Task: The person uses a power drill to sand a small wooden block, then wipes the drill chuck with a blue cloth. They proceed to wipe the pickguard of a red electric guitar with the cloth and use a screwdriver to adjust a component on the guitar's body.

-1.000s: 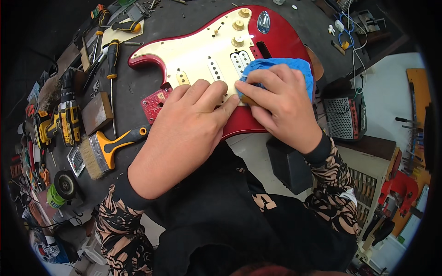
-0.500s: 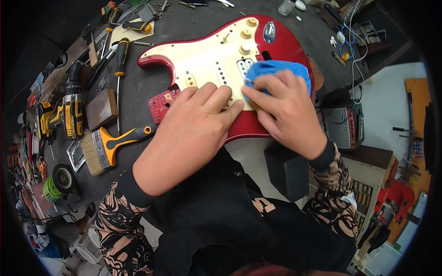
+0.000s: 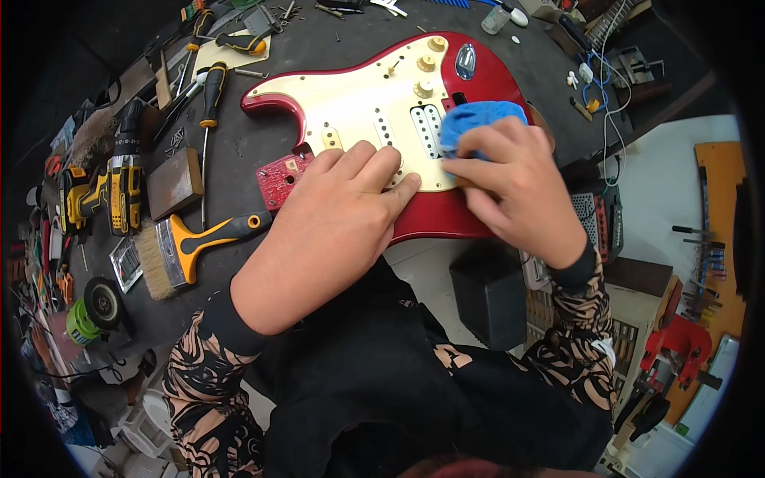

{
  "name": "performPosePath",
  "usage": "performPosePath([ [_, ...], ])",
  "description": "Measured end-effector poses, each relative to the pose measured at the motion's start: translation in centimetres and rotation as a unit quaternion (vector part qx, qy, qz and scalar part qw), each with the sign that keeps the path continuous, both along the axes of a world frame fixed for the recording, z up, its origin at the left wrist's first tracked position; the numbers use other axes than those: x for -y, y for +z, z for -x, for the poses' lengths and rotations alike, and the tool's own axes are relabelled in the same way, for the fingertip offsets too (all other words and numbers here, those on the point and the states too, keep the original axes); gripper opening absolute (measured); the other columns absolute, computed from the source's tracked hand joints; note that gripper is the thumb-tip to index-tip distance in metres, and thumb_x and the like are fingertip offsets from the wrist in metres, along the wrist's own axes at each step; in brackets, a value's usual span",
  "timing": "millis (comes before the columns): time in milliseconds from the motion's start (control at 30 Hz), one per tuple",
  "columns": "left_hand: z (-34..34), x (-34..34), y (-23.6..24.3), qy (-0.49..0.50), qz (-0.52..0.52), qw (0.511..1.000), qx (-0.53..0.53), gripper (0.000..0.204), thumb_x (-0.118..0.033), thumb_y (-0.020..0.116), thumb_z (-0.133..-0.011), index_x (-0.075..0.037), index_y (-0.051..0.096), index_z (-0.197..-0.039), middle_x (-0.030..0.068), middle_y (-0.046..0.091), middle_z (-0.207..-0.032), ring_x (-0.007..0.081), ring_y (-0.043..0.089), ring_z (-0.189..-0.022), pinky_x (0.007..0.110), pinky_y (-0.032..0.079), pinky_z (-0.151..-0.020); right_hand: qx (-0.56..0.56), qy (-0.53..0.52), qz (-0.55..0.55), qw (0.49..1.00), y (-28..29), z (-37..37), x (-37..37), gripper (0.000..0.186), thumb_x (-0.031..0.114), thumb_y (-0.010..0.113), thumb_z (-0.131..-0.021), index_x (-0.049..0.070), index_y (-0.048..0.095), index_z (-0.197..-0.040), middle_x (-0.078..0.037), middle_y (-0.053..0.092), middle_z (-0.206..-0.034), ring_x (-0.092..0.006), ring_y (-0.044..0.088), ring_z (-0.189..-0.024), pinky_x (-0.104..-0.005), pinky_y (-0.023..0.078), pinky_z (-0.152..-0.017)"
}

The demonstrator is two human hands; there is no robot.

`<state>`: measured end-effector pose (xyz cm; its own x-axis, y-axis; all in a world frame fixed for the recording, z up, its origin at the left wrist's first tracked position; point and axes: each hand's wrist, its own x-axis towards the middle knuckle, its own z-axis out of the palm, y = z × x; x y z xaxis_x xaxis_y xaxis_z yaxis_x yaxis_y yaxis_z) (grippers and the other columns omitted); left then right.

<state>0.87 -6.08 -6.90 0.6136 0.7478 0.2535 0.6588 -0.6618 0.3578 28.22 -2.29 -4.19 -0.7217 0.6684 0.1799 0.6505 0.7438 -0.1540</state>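
Note:
A red electric guitar body (image 3: 430,217) with a cream pickguard (image 3: 347,99) lies face up on the dark bench, its neck pocket toward the left. My left hand (image 3: 339,203) rests flat on the near edge of the pickguard, fingers stretched over it and steadying the body. In my right hand (image 3: 522,183) a blue cloth (image 3: 480,115) is bunched, pressed on the body just right of the white double-coil pickup (image 3: 426,127). Cream control knobs (image 3: 430,64) and a metal jack plate (image 3: 465,61) sit beyond the cloth. Part of the neck pocket is covered by my left hand.
Left of the guitar lie a wide paintbrush (image 3: 187,251), a brown block (image 3: 175,183), a yellow-black cordless drill (image 3: 123,191) and screwdrivers (image 3: 212,95). A small bottle (image 3: 496,20) stands at the back. A black bin-like box (image 3: 490,295) is below the bench's near edge.
My right hand and the blue cloth have slid a little to the right, uncovering more of the double-coil pickup. The left hand stays in place on the pickguard.

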Motion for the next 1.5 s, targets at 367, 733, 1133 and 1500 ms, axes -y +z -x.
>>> performPosePath([
  [367, -0.1, 0.2, -0.3, -0.002, -0.013, 1.000, 0.006, 0.042, -0.008, 0.077, -0.089, -0.006, 0.077, -0.131, 0.0085, 0.066, -0.115, 0.0282, 0.065, -0.115, 0.044, 0.052, -0.102, -0.097, -0.075, -0.016, 0.992, -3.5, 0.6, 2.0, 0.028, 0.007, 0.079, -0.087, 0.008, 0.077, -0.115, -0.005, 0.069, -0.113, -0.0283, 0.065, -0.105, -0.0427, 0.047, -0.095],
  [733, -0.1, 0.2, -0.4, 0.004, -0.021, 1.000, -0.005, 0.043, -0.007, 0.078, -0.090, -0.008, 0.079, -0.133, 0.0090, 0.066, -0.121, 0.0300, 0.065, -0.114, 0.044, 0.052, -0.100, -0.082, -0.063, -0.053, 0.993, -3.7, 1.1, 1.0, 0.020, 0.012, 0.080, -0.087, 0.012, 0.080, -0.107, 0.001, 0.072, -0.113, -0.0239, 0.064, -0.103, -0.0408, 0.044, -0.092],
  [1133, -0.4, 0.3, -0.2, 0.005, -0.012, 1.000, -0.010, 0.041, -0.008, 0.078, -0.092, -0.009, 0.080, -0.133, 0.0092, 0.066, -0.123, 0.0305, 0.064, -0.117, 0.045, 0.052, -0.099, -0.042, -0.111, -0.110, 0.987, -3.9, -1.1, 0.7, 0.020, 0.011, 0.080, -0.088, 0.012, 0.080, -0.107, 0.003, 0.073, -0.112, -0.0227, 0.065, -0.103, -0.0421, 0.045, -0.094],
  [1500, -0.4, 0.1, -0.2, 0.005, -0.004, 1.000, -0.007, 0.040, -0.007, 0.078, -0.091, -0.008, 0.080, -0.131, 0.0086, 0.066, -0.121, 0.0301, 0.065, -0.116, 0.045, 0.052, -0.099, -0.079, -0.100, -0.076, 0.989, -3.9, -0.4, 2.3, 0.022, 0.011, 0.080, -0.089, 0.013, 0.080, -0.111, 0.003, 0.074, -0.115, -0.0237, 0.065, -0.107, -0.0420, 0.044, -0.097],
])
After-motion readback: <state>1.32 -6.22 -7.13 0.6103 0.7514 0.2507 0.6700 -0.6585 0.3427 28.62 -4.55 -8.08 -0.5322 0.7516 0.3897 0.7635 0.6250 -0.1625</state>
